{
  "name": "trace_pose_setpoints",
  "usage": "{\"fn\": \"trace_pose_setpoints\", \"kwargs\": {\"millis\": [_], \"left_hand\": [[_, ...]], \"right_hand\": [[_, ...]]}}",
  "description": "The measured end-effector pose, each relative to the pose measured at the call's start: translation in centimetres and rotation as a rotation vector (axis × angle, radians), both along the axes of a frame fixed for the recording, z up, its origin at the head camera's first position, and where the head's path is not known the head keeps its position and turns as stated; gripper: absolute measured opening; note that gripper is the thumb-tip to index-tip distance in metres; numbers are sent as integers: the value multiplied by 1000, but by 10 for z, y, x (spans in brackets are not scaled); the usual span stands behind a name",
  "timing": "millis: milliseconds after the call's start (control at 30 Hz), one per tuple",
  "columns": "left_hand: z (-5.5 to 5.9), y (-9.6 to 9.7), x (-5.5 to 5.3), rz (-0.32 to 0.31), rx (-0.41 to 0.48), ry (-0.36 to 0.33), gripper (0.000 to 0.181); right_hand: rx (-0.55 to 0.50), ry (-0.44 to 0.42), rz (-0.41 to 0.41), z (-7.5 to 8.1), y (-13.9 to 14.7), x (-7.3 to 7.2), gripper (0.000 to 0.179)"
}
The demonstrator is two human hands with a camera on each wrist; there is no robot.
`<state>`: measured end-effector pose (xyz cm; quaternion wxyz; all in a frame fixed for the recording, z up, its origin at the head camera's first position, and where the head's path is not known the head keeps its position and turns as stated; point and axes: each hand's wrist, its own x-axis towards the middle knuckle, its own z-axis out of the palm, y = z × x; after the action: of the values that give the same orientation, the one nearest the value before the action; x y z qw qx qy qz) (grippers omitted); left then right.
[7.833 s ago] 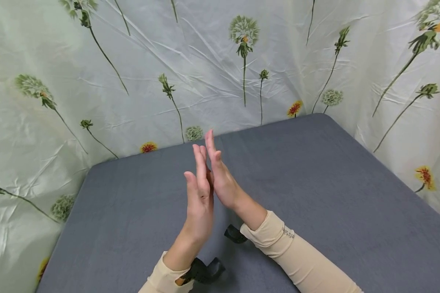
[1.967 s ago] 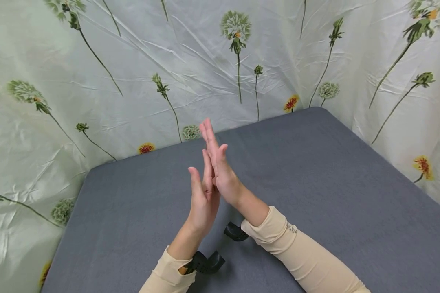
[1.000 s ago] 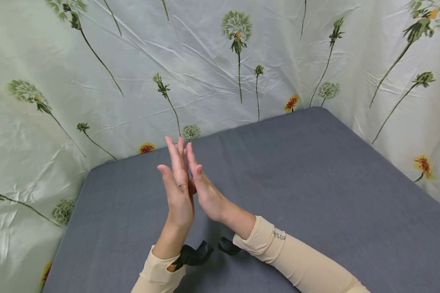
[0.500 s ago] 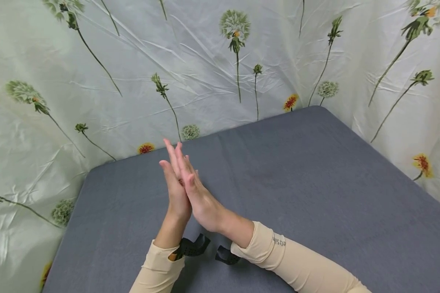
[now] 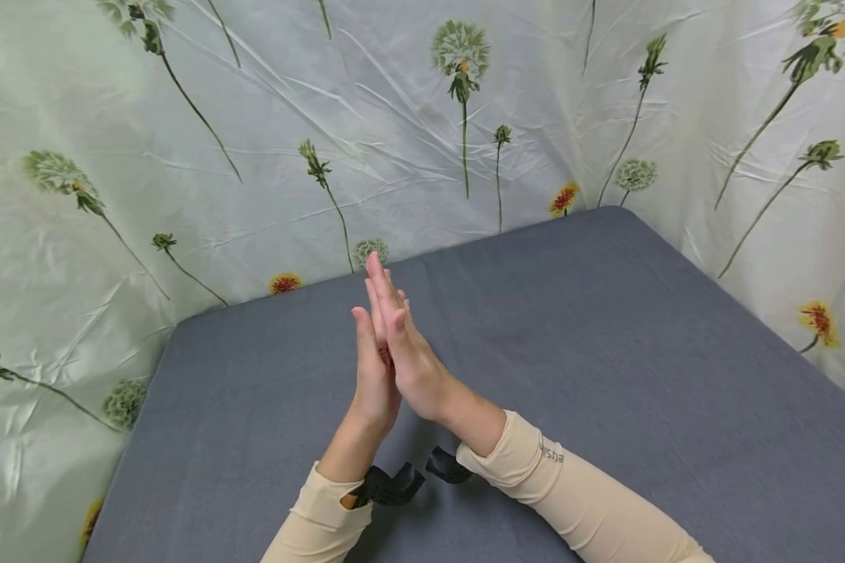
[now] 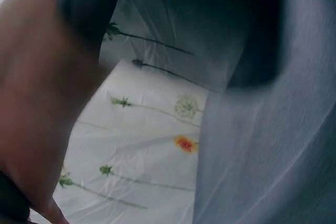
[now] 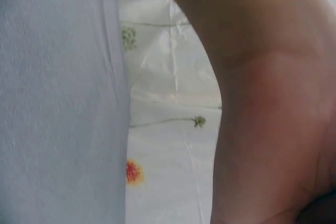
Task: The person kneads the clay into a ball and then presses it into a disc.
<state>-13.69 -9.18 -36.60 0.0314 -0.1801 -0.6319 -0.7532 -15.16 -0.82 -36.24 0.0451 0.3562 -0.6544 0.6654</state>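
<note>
Palm against palm, my left hand (image 5: 376,379) and right hand (image 5: 417,367) are raised above the grey table in the head view. Fingers on both hands are straight and point up and away; the right hand's lie partly over the left's. Each thumb stands apart from its fingers. No object shows between the palms, though the contact area itself is hidden. In the left wrist view the left hand (image 6: 37,103) fills the left side, close and blurred. The right hand (image 7: 273,124) takes up the right side of the right wrist view.
The grey cloth-covered table (image 5: 570,352) spreads under both arms. A white curtain (image 5: 394,102) printed with dandelions hangs along its back and sides. Black wrist-camera mounts (image 5: 394,485) jut inward below the wrists, close to each other. Both arms wear beige sleeves (image 5: 591,493).
Over the last second the joined hands shifted left, then back right. The right hand slid against the left, its fingers now reaching further up. The palms have come closer together.
</note>
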Motion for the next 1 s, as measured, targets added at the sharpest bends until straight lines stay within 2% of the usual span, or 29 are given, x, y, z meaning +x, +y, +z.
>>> {"fn": "trace_pose_setpoints", "kwargs": {"millis": [100, 200, 300, 467, 600, 767, 867, 1000], "left_hand": [[-1, 3, 3, -45, -3, -38, 90], [-1, 7, 10, -122, -3, -100, 93], [2, 8, 15, -191, 10, -131, 93], [10, 10, 22, -246, 16, -156, 91], [16, 8, 26, -231, 45, -159, 93], [22, 3, 26, -166, 65, -154, 91], [22, 0, 23, -126, 62, -128, 90], [20, -5, 19, -42, 48, -74, 91]], "right_hand": [[-11, 17, -44, 2, 7, -7, 107], [-20, 28, -76, 3, 13, -15, 106], [-11, 29, -101, 2, 19, -22, 106], [14, 14, -141, -5, 22, -33, 106], [39, -4, -125, -12, 20, -37, 106], [79, -17, -113, -17, 13, -35, 106], [98, -23, -103, -19, 10, -31, 106], [129, -28, -74, -21, 4, -24, 105]]}}
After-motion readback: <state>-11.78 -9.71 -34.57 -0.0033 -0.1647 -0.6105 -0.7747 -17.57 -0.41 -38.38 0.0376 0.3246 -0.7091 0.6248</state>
